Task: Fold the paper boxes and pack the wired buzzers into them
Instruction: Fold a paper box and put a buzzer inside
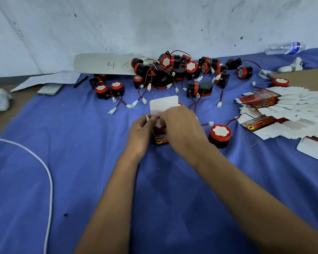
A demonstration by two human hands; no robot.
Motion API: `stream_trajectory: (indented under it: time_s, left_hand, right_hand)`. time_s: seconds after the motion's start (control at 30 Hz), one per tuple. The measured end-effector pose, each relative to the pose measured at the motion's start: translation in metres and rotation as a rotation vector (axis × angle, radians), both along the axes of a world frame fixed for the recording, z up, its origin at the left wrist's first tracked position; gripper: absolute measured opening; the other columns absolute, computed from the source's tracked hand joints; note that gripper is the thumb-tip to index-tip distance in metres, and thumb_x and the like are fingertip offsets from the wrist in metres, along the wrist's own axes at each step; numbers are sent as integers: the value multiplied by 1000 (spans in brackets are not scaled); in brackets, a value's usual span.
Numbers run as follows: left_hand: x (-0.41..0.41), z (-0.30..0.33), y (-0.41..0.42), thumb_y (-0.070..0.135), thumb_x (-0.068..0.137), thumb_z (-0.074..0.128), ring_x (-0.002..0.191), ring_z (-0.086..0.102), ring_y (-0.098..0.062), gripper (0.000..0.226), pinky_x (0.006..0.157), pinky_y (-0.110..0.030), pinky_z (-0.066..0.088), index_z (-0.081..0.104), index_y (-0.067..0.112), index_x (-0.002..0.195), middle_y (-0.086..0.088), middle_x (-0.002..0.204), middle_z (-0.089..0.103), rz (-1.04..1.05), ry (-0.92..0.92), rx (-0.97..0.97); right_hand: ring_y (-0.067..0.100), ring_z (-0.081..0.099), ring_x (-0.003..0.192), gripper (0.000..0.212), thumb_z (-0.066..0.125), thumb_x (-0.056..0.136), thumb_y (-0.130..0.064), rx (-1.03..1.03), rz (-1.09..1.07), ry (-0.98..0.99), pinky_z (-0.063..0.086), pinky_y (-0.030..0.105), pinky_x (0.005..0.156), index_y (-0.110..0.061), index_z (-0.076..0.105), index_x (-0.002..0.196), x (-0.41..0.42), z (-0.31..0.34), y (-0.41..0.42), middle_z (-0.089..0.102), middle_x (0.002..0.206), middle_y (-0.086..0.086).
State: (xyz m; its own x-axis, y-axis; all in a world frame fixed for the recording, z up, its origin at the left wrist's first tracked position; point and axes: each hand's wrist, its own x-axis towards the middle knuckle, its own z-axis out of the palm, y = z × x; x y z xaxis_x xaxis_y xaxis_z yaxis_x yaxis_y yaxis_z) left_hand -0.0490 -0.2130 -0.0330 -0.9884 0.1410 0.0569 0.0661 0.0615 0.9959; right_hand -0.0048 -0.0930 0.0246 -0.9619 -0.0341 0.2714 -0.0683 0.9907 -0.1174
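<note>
Box being closed over a buzzer at the centre of the blue surface [81,162].

Both hands work one small paper box [159,141]: the left hand [140,132] pinches a side flap, and the right hand [180,125] curls over the top, fingers on the white lid flap [163,105], which stands upright and untucked. A red part shows inside, apparently a buzzer. Risk: a trailing wire could catch under the lid and stop it tucking, or forcing it could crease the thin card. A loose buzzer [219,135] stands just beside the right wrist, and the pile of buzzers [173,70] and flat boxes [283,110] await.
</note>
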Motion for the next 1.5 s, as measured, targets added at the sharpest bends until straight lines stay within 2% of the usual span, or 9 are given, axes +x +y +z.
stream_trajectory:
  time_s: [0.13, 0.27, 0.4, 0.57, 0.87, 1.03, 1.13, 1.27, 1.5]
  left_hand:
    - [3, -3, 6, 13, 98, 64, 93, 72, -28, 13, 84, -49, 60, 75, 12, 106, -6, 97, 77, 49, 100, -99]
    - [3, -1, 8, 21, 93, 73, 97, 72, -24, 12, 89, -51, 58, 73, 17, 104, 0, 99, 77, 97, 95, -139]
    - [3, -1, 8, 22, 92, 75, 95, 70, -27, 9, 87, -52, 58, 71, 15, 95, -1, 93, 74, 121, 103, -165]
    - [2, -1, 10, 24, 92, 76, 97, 70, -23, 12, 89, -50, 58, 72, 15, 99, 1, 98, 75, 136, 94, -171]
    - [3, -5, 16, 12, 92, 67, 59, 54, -3, 25, 58, -25, 45, 58, 26, 73, 19, 64, 62, 165, 146, -169]
    - [7, -5, 18, -3, 92, 59, 65, 42, -9, 9, 55, -19, 41, 57, -6, 84, -20, 75, 61, 116, 232, -270]
    - [10, -5, 18, 0, 89, 60, 56, 41, -3, 23, 49, -17, 38, 49, 9, 71, 5, 59, 54, 128, 212, -210]
    - [11, 1, 18, 17, 79, 58, 70, 52, -20, 9, 63, -37, 46, 59, 8, 81, -10, 74, 62, 57, 140, -137]
    - [7, 0, 10, 1, 83, 68, 68, 58, -8, 28, 65, -26, 51, 67, 22, 100, 4, 88, 68, -63, 113, -208]
  right_hand:
    - [22, 56, 80, 19, 54, 89, 0, -41, 51, -48, 40, 31, 69, -14, 67, 89, 0, -12, 4, 61, 85, 2]
    - [29, 56, 103, 14, 63, 89, -10, -133, 11, 342, 49, 40, 83, -11, 74, 97, 10, -13, 34, 68, 96, 5]
    - [25, 59, 112, 36, 46, 103, -49, 54, -113, 1, 32, 48, 114, -23, 70, 110, 7, -2, 63, 71, 101, -1]
    - [25, 65, 79, 38, 64, 94, -51, -71, -65, -114, 58, 41, 72, -17, 75, 83, 12, 11, 67, 72, 82, 3]
    - [25, 42, 63, 33, 53, 86, 0, -31, 3, -29, 29, 32, 52, -15, 33, 65, 15, 32, 5, 36, 68, 4]
    - [25, 41, 79, 20, 53, 90, -5, 23, -48, -148, 35, 34, 62, -13, 40, 78, 6, 25, -16, 29, 69, 1]
    - [24, 42, 78, 23, 52, 93, -12, 50, -97, -135, 27, 31, 52, -14, 39, 74, -3, 21, -15, 30, 69, 1]
    - [25, 44, 78, 29, 56, 94, -20, 66, -116, -153, 35, 33, 63, -16, 39, 71, -20, 21, -5, 38, 73, 3]
    - [26, 47, 76, 18, 69, 91, -29, 73, -128, -203, 39, 35, 61, -17, 57, 96, -39, 21, 6, 41, 80, 2]
